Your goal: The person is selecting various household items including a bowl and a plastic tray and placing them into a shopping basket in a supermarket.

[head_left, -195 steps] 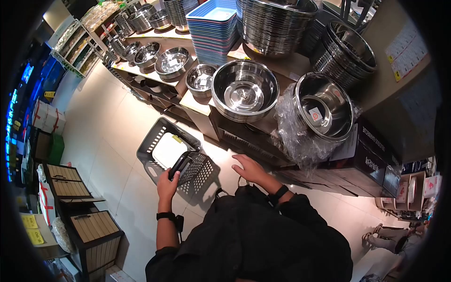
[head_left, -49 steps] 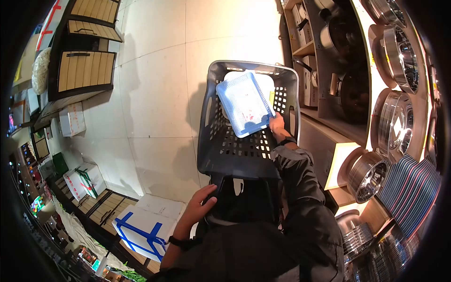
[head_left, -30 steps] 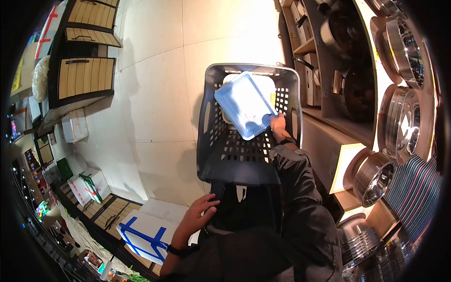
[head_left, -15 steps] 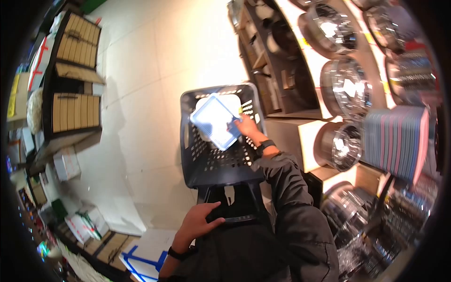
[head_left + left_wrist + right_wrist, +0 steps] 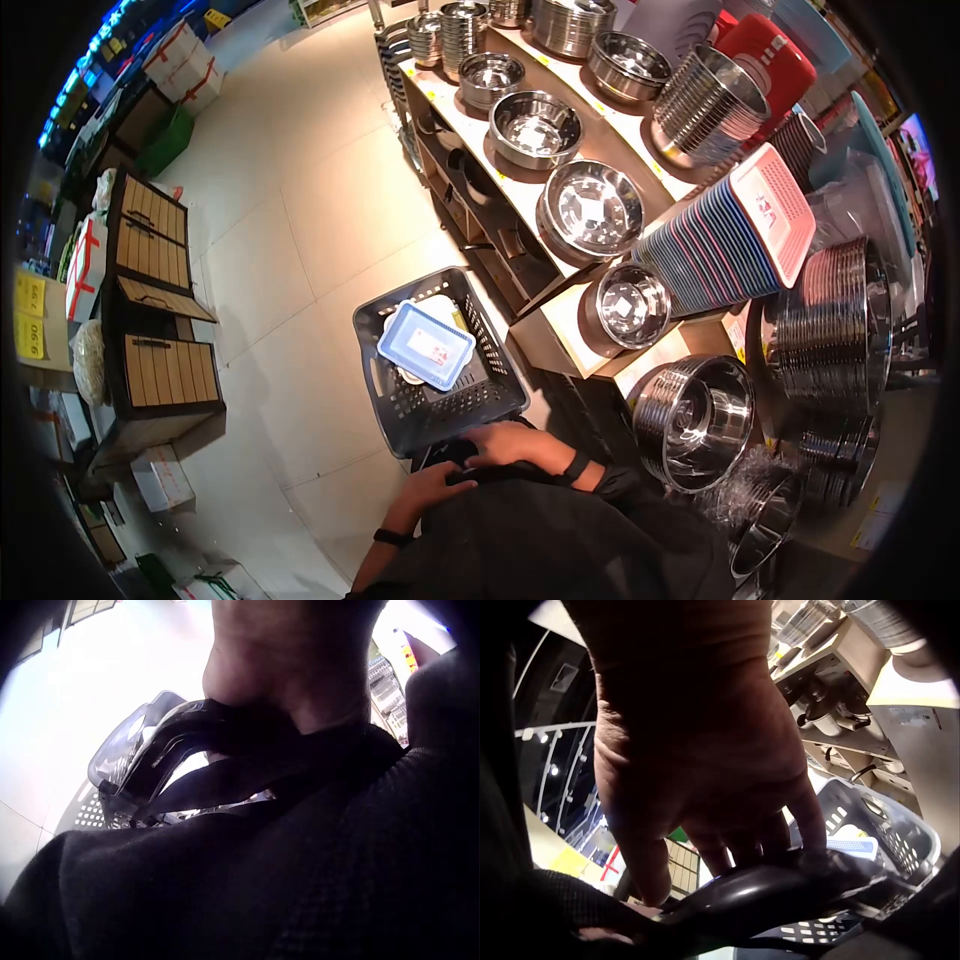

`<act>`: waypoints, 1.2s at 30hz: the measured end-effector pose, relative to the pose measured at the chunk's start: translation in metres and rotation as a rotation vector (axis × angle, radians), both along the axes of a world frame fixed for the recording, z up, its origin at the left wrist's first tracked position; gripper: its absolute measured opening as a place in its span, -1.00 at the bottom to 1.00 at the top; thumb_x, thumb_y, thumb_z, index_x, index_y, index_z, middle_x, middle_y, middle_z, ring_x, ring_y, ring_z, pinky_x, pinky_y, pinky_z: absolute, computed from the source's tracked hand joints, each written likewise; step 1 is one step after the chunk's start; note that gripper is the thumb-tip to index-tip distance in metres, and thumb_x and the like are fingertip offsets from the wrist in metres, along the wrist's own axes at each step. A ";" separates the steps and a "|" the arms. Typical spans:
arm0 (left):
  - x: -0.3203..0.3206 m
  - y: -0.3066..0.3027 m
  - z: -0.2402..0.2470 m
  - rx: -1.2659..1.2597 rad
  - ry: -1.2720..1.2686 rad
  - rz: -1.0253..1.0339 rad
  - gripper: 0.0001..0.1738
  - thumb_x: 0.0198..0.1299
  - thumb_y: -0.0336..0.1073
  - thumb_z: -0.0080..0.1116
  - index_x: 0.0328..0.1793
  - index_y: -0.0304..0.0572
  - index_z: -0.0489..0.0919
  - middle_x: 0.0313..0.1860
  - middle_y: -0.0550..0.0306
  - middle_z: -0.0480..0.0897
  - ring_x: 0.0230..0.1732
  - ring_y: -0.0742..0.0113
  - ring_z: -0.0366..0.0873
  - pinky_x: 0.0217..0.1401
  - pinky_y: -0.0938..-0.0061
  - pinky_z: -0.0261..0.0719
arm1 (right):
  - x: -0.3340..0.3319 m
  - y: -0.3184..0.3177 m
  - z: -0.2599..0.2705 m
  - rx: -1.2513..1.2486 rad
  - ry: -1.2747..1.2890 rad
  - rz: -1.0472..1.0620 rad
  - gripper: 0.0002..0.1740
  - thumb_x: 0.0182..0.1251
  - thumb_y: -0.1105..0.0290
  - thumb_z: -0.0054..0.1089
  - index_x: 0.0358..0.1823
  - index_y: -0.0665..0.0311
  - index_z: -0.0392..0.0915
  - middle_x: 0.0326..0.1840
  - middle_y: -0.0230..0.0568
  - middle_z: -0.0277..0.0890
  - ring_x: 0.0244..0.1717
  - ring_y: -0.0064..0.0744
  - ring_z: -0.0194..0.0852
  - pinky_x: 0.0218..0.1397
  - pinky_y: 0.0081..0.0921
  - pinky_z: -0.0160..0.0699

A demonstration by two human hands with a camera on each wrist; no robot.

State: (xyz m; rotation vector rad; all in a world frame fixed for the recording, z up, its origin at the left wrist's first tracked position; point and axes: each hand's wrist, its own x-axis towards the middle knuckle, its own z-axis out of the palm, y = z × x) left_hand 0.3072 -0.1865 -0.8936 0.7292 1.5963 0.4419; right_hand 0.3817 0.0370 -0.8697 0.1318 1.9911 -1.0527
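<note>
A dark grey shopping basket (image 5: 420,430) stands on the floor in front of me in the head view. Inside it lies a light-blue perforated plastic tray (image 5: 425,345), tilted across a white container (image 5: 443,308) that it partly covers. My right hand (image 5: 515,447) is at the basket's near end, its fingers reaching over the black basket handle (image 5: 757,896) in the right wrist view, the thumb on the near side. Left of it, my left hand (image 5: 425,492) is on the handle too; most of its fingers are hidden behind the handle in the left wrist view.
On the right, display shelves hold steel basins (image 5: 592,205), a stack of plastic trays (image 5: 715,235) with a pink one on top, and nested large pots (image 5: 690,420). Wood-fronted cabinets (image 5: 165,370) line the left. Tiled floor (image 5: 280,290) runs between them.
My right hand has let go of the blue tray, which stays in the basket, and has drawn back to the handle. The view has swung toward the shelves. The tray was absent in the oldest frame.
</note>
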 end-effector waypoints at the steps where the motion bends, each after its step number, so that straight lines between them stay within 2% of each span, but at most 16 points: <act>1: -0.001 0.003 0.005 0.035 0.068 0.025 -0.28 0.09 0.41 0.18 0.12 -0.01 0.62 -0.10 -0.01 0.69 -0.04 0.03 0.65 0.00 0.24 0.56 | 0.002 -0.001 -0.010 -0.019 0.101 -0.098 -0.23 0.20 -0.13 0.24 0.31 0.25 0.41 0.14 0.05 0.55 0.19 0.07 0.51 0.19 -0.19 0.50; 4: -0.009 0.010 0.006 0.138 0.172 0.004 -0.35 0.12 0.37 0.19 0.03 -0.01 0.64 -0.16 -0.03 0.70 -0.10 -0.03 0.66 -0.05 0.18 0.56 | 0.008 0.001 -0.011 0.083 0.141 -0.137 -0.27 0.06 -0.20 0.32 0.13 0.18 0.51 0.06 -0.08 0.59 0.18 0.00 0.51 0.17 -0.09 0.47; 10: -0.039 0.027 -0.004 0.085 0.264 0.085 -0.42 0.07 0.29 0.31 -0.11 -0.07 0.63 -0.31 -0.07 0.71 -0.18 -0.11 0.66 -0.13 0.14 0.57 | 0.014 -0.014 -0.033 0.354 0.226 -0.055 -0.52 0.05 0.09 0.31 -0.04 0.20 0.57 0.16 -0.09 0.54 0.33 -0.13 0.37 0.35 0.06 0.25; 12: -0.052 0.038 -0.003 0.064 0.258 0.066 -0.43 0.07 0.23 0.34 -0.08 -0.09 0.62 -0.20 -0.03 0.72 -0.09 -0.06 0.66 -0.07 0.17 0.57 | -0.005 -0.020 -0.037 0.589 0.749 -0.106 -0.65 0.04 0.25 0.27 -0.14 0.22 0.57 0.26 0.00 0.45 0.42 -0.06 0.25 0.44 0.11 0.12; 15: -0.073 0.048 -0.004 0.251 0.329 0.074 -0.42 0.07 0.17 0.37 0.04 -0.09 0.61 -0.04 0.00 0.70 0.07 0.01 0.62 0.02 0.20 0.56 | -0.039 -0.022 -0.019 0.634 0.821 -0.122 -0.54 0.06 0.30 0.25 0.04 0.25 0.54 0.42 0.08 0.28 0.52 0.01 0.10 0.52 0.11 0.00; 17: -0.088 0.051 -0.015 0.535 0.908 0.021 -0.37 0.06 0.10 0.39 0.17 -0.08 0.57 0.12 0.02 0.65 0.21 0.08 0.55 0.11 0.21 0.54 | -0.060 -0.018 -0.016 0.712 0.874 -0.137 -0.40 0.10 0.27 0.22 0.23 0.24 0.46 0.47 0.09 0.20 0.54 0.01 0.07 0.53 0.12 -0.04; 20: -0.111 0.052 -0.050 0.455 0.556 0.098 -0.33 0.04 0.07 0.41 0.24 -0.05 0.54 0.01 0.00 0.70 0.10 0.01 0.62 0.07 0.17 0.58 | -0.077 -0.018 -0.051 0.736 0.800 -0.194 -0.53 0.10 0.30 0.21 0.07 0.28 0.54 0.43 0.10 0.25 0.53 0.04 0.07 0.49 0.14 0.02; 21: -0.119 0.059 -0.037 0.367 0.449 0.131 -0.41 0.07 0.10 0.36 0.17 -0.01 0.58 -0.16 -0.02 0.73 -0.06 -0.08 0.68 0.00 0.11 0.61 | -0.094 -0.010 -0.041 0.498 0.223 -0.155 -0.63 0.13 0.30 0.14 -0.02 0.25 0.54 0.35 0.06 0.32 0.45 0.01 0.18 0.47 0.06 0.06; 22: -0.128 0.068 -0.033 0.378 0.449 0.137 -0.41 0.07 0.10 0.36 0.17 -0.01 0.58 -0.16 -0.02 0.73 -0.06 -0.08 0.68 0.00 0.11 0.61 | -0.099 -0.008 -0.045 0.509 0.225 -0.151 -0.63 0.13 0.30 0.14 -0.02 0.25 0.54 0.35 0.06 0.32 0.45 0.01 0.18 0.47 0.06 0.06; 25: -0.151 0.093 -0.023 0.144 0.402 -0.022 -0.48 0.08 0.23 0.26 -0.03 0.04 0.67 -0.26 -0.10 0.73 -0.11 -0.13 0.68 -0.05 0.10 0.61 | -0.106 0.007 -0.038 0.997 0.871 -0.155 -0.64 -0.01 0.23 0.31 -0.15 0.18 0.59 0.02 -0.11 0.46 0.20 -0.12 0.34 0.25 -0.12 0.26; 26: -0.159 0.099 -0.023 0.148 0.406 -0.027 -0.48 0.08 0.23 0.26 -0.03 0.04 0.67 -0.26 -0.10 0.73 -0.11 -0.13 0.68 -0.05 0.10 0.61 | -0.115 0.010 -0.034 1.002 0.872 -0.160 -0.64 -0.01 0.23 0.31 -0.15 0.18 0.59 0.02 -0.11 0.46 0.20 -0.12 0.34 0.25 -0.12 0.26; 28: -0.173 0.103 -0.023 0.097 0.369 -0.059 -0.46 0.08 0.26 0.25 -0.02 0.05 0.66 -0.27 -0.10 0.73 -0.11 -0.13 0.68 -0.03 0.09 0.60 | -0.133 0.012 -0.034 0.663 0.305 -0.237 -0.66 -0.04 0.33 0.27 -0.18 0.24 0.55 0.18 -0.02 0.43 0.29 -0.04 0.31 0.22 -0.15 0.30; 29: -0.178 0.102 -0.032 0.138 0.394 -0.046 -0.47 0.09 0.23 0.25 -0.02 0.02 0.67 -0.27 -0.07 0.73 -0.10 -0.10 0.68 -0.01 0.12 0.60 | -0.129 0.012 -0.049 0.782 0.708 -0.282 -0.66 -0.05 0.31 0.29 -0.20 0.24 0.54 0.15 -0.03 0.46 0.27 -0.05 0.34 0.21 -0.14 0.31; 30: -0.182 0.105 -0.039 0.125 0.398 -0.034 -0.47 0.09 0.23 0.25 -0.02 0.02 0.67 -0.27 -0.07 0.73 -0.10 -0.10 0.68 -0.01 0.12 0.60 | -0.133 0.017 -0.050 0.767 0.714 -0.273 -0.66 -0.05 0.31 0.29 -0.20 0.24 0.54 0.15 -0.03 0.46 0.27 -0.05 0.34 0.21 -0.14 0.31; 35: -0.196 0.110 -0.062 0.454 0.669 0.048 -0.09 -0.05 0.03 0.44 0.44 -0.11 0.37 0.45 -0.19 0.33 0.47 -0.13 0.24 0.41 -0.09 0.25 | -0.160 0.040 -0.055 0.709 0.802 -0.253 -0.62 -0.11 0.30 0.34 -0.20 0.25 0.53 0.22 0.00 0.43 0.33 0.00 0.29 0.34 -0.06 0.25; 36: -0.201 0.112 -0.068 0.503 0.739 0.041 -0.08 -0.05 0.01 0.45 0.44 -0.15 0.35 0.46 -0.21 0.31 0.42 -0.14 0.33 0.35 -0.01 0.37 | -0.168 0.047 -0.054 0.735 0.861 -0.228 -0.63 -0.10 0.32 0.32 -0.21 0.25 0.52 0.22 0.00 0.42 0.34 0.00 0.29 0.37 -0.05 0.23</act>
